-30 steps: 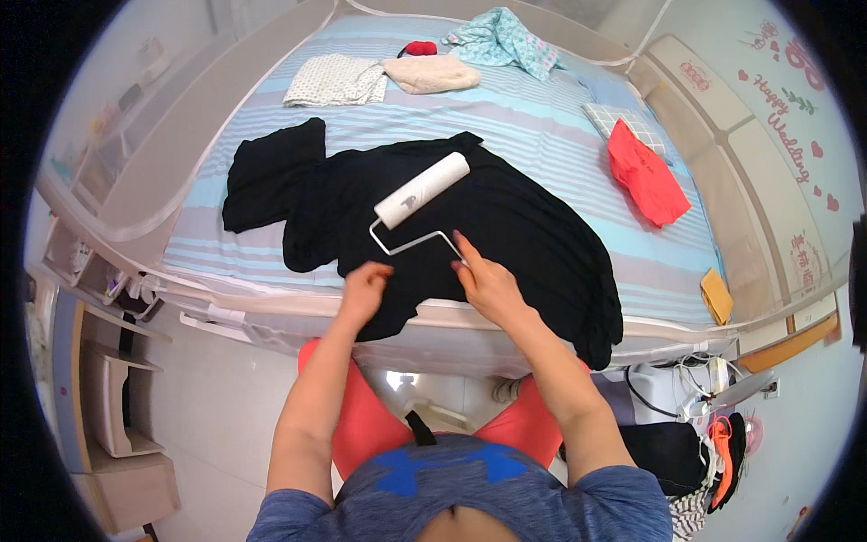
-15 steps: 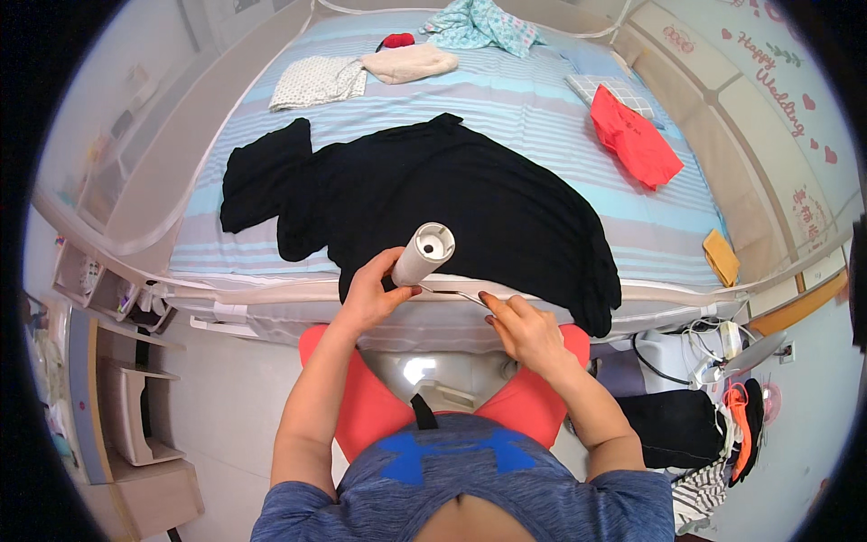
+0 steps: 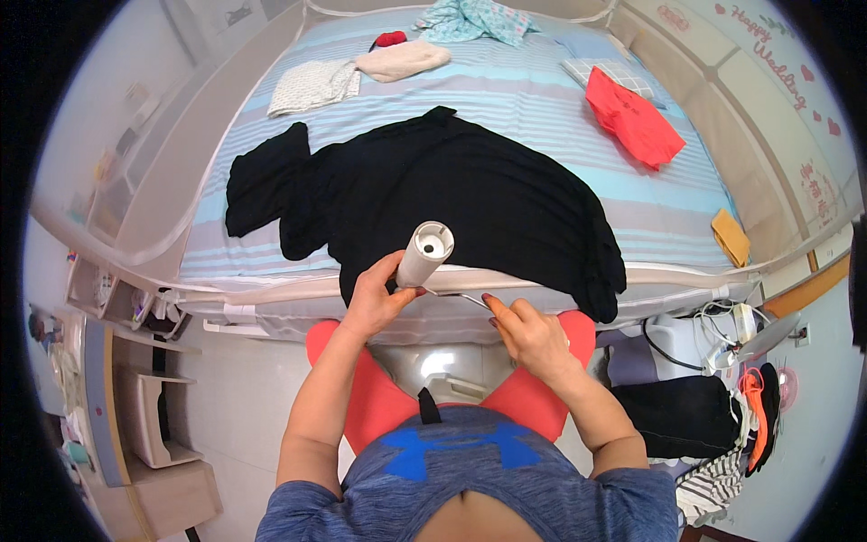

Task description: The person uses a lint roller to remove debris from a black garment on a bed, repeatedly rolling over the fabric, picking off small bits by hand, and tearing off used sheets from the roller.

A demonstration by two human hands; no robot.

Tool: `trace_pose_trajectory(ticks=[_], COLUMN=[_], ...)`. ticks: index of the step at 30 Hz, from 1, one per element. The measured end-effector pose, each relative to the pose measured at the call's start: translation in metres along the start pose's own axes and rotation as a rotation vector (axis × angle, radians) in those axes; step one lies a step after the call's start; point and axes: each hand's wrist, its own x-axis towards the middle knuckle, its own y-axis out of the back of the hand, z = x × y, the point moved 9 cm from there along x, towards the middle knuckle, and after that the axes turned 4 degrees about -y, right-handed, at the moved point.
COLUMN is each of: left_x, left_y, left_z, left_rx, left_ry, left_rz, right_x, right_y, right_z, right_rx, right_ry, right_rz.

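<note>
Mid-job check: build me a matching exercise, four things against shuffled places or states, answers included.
1. white roller
2. black garment
3. red item
4. yellow item

A. near the bed's front right corner
B. partly covering the checked fabric
C. held by the left hand and right hand
D. spread out, draped over the near edge

Pairs: 1-C, 2-D, 3-B, 4-A

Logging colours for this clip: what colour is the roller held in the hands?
The roller is white; it shows best in the head view.
</note>
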Motion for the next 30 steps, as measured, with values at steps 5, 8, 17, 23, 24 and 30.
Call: trace_pose_trajectory(ticks=[5,8,17,23,24,30], left_x=[-0.013,-0.035,-0.071,-0.054,-0.052,-0.047], left_y=[-0.009,-0.021,-0.045,-0.025,-0.024,0.000], left_z=[-0.019,-0.043,-0.071,-0.051,-0.049,-0.043], left_rx=[-0.083,-0.244,-1.319,-1.212,-1.243,-1.201], left_ry=[0.102,0.193,0.475,0.489,0.491,0.526], left_rz=[-0.006,-0.023,0.504,0.520,0.516,0.403], right_x=[-0.015,-0.030,-0.054,-0.041,-0.038,0.036], right_y=[-0.012,-0.026,-0.099,-0.092,-0.087,0.026], right_z=[0.009,0.009,-0.022,-0.042,-0.039,-0.028], right_rx=[0.201,0.534,0.904,0.847,0.847,0.284], right_ry=[-0.129,-0.192,-0.477,-0.439,-0.422,0.095], right_rz=[-0.089,-0.032,-0.143,-0.379,-0.392,0.183])
